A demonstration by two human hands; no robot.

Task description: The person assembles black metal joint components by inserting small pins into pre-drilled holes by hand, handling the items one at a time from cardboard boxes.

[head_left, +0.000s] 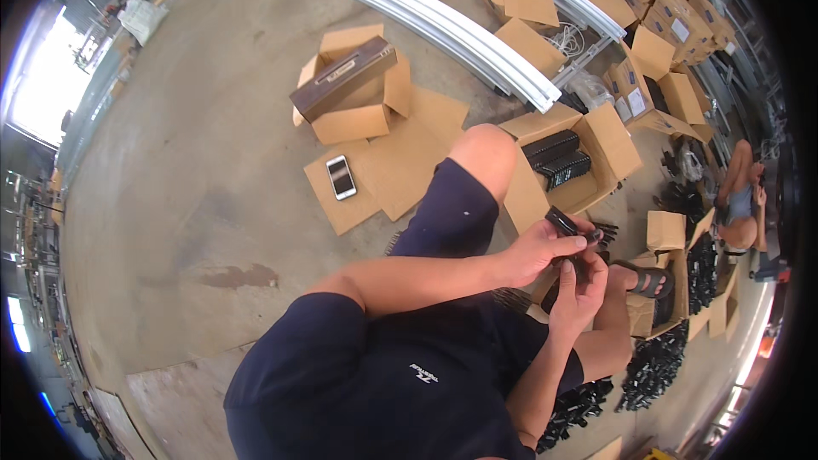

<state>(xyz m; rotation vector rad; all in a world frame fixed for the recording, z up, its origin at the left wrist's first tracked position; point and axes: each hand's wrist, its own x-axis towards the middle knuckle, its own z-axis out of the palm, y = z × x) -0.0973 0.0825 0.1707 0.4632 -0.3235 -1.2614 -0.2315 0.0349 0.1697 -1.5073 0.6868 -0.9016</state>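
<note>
In front of my raised knee, my left hand (535,254) is closed around a short black part (561,222), glossy and roughly tube-shaped. My right hand (578,300) comes up from below, its fingers pinched at the lower end of the part, close to the left fingertips. What exactly the right fingers grip is partly hidden. Just beyond the hands stands an open cardboard box (613,140) with neat rows of similar black parts (556,158) inside. Loose black parts (654,366) lie heaped on the floor to the right of my legs.
A phone (342,177) rests on flat cardboard (417,153). Behind it, a long brown box (343,78) lies across an open carton (351,126). White metal rails (426,21) stretch across the far floor. Another person (740,204) sits at the right, among more cartons (673,17).
</note>
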